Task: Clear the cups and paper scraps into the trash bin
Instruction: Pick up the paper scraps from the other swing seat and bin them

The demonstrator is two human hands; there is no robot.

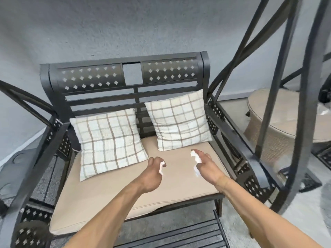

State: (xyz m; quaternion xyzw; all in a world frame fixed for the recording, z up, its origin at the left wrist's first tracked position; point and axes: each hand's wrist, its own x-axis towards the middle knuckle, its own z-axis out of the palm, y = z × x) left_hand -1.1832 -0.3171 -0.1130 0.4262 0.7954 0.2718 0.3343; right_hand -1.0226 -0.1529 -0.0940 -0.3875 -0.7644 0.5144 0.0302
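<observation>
Head view: left hand [154, 170] pinches a white paper scrap [161, 168], right hand [206, 165] curls round more scraps [196, 157], both low-centre above the seat cushion [107, 190]; no cups or bin visible, so dumping remains

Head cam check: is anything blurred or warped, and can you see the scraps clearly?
Head view: even, soft light, no glare; swing frame bars bow from wide-angle distortion; right edge smeared around the wicker table; white paper scraps in left hand and right hand read sharply against the tan cushion.
</observation>
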